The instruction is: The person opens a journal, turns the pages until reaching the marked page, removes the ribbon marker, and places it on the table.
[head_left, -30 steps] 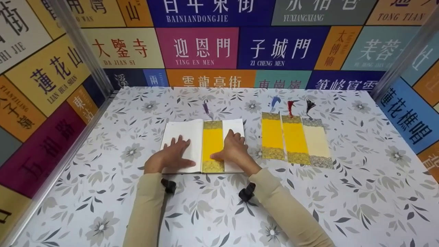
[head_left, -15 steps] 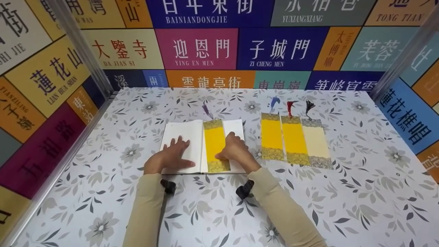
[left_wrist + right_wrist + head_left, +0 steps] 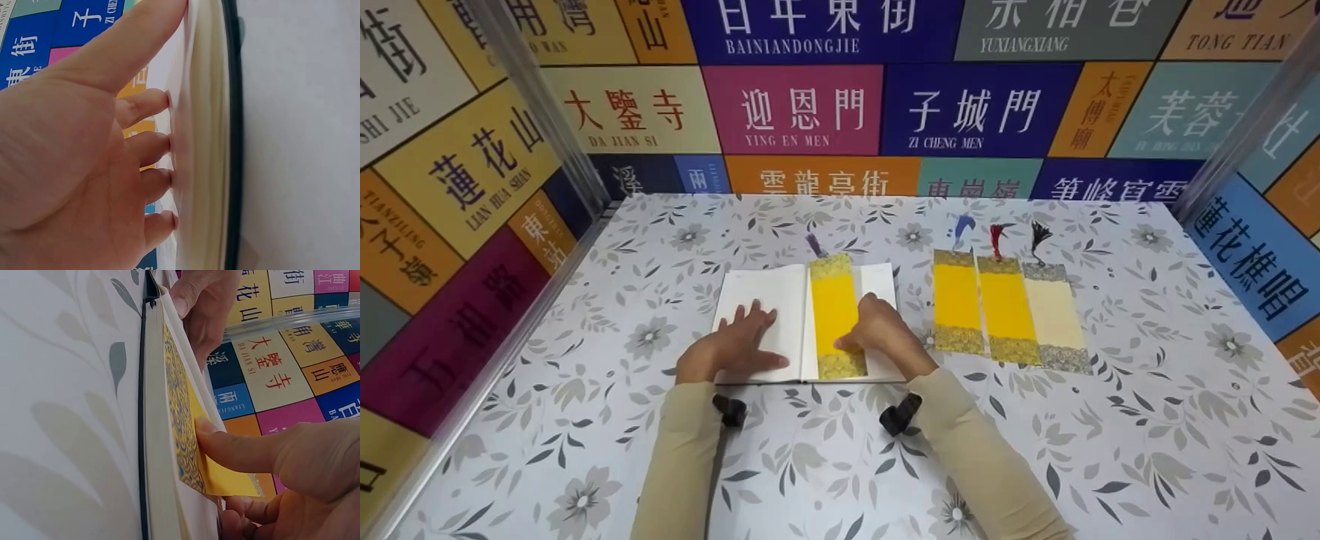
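Note:
An open book [image 3: 769, 300] with blank white pages lies in the middle of the table. My left hand [image 3: 739, 341] rests on its left page with fingers spread; in the left wrist view the fingertips [image 3: 170, 179] touch the paper. A yellow bookmark [image 3: 834, 300] with patterned gold ends and a purple tassel [image 3: 814, 244] slants over the right page. My right hand [image 3: 877, 330] pinches its right edge, thumb on top and the other fingers curled at the edge. In the right wrist view, part of the bookmark [image 3: 222, 481] stands up from the page.
Three more bookmarks lie side by side right of the book: a yellow one with a blue tassel [image 3: 957, 300], a yellow one with a red tassel [image 3: 1006, 307] and a cream one with a black tassel [image 3: 1057, 315]. Panels with lettering [image 3: 793, 109] stand behind the floral tabletop [image 3: 810, 480].
The yellow bookmark has moved right from beside the book's fold and now tilts, its upper end slightly farther up. My right hand shifted a little right with it. The left hand stays put.

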A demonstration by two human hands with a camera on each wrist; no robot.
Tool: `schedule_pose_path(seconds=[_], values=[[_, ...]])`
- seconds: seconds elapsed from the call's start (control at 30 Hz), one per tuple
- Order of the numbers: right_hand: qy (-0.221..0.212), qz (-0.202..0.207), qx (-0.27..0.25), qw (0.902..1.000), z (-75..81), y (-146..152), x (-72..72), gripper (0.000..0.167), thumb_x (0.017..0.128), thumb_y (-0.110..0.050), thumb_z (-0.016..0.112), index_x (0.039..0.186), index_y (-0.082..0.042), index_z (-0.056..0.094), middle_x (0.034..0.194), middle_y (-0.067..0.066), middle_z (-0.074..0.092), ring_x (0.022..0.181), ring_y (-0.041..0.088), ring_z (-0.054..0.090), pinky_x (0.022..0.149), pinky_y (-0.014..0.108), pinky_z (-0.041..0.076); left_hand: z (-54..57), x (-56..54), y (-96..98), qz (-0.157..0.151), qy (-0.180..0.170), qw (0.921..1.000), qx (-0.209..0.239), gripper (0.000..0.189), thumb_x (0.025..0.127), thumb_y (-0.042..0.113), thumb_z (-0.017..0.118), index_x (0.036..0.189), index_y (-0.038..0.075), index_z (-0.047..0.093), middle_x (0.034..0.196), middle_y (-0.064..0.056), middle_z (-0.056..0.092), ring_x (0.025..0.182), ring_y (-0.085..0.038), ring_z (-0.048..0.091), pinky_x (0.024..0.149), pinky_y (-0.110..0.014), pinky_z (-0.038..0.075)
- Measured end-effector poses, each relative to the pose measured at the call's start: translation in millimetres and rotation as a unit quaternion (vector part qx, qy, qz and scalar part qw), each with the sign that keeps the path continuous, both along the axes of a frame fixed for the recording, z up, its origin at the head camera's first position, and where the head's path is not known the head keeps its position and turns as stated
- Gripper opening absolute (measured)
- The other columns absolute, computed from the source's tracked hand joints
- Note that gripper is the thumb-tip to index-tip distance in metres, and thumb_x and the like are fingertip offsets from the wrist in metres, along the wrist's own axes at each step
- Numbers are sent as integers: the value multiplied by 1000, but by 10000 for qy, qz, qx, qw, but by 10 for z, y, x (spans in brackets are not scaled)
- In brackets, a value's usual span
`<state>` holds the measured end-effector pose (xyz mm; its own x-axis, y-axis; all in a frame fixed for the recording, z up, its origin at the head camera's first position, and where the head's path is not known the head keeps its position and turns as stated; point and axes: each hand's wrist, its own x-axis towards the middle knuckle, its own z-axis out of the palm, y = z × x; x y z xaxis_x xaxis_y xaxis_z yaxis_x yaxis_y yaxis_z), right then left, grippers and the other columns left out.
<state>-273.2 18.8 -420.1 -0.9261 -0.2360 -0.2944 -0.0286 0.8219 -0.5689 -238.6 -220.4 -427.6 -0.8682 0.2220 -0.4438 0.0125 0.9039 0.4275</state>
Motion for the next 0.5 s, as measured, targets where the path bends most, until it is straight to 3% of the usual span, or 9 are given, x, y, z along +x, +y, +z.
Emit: schedule_pose_path(seconds=[0.17, 0.37, 0.5], values=[[23, -106, -43, 9999, -13, 3, 28, 83, 79, -29, 86, 140, 9, 43, 126, 24, 61, 107, 29, 56, 105, 41, 47, -5, -1, -3, -26, -7, 10000, -2, 91, 94, 46, 65, 162, 12, 14, 167, -22, -8, 155, -43, -11, 126, -60, -4], [-125, -334, -494, 9981, -32, 53, 7, 55, 85, -27, 80, 127, 0, 54, 122, 18, 64, 105, 27, 56, 97, 39, 47, -9, 13, -7, -37, 3, 10000, -91, 92, 94, 50, 63, 162, 15, 12, 168, -20, -10, 155, -41, -13, 126, -60, -5], [-220, -383, -871, 9952, -17, 108, -28, 50, 91, -23, 74, 133, -2, 56, 122, 17, 65, 101, 23, 60, 91, 35, 50, -21, 16, -20, -89, 53, 9999, -27, 91, 95, 50, 63, 162, 14, 12, 168, -20, -10, 155, -42, -13, 125, -60, -5]])
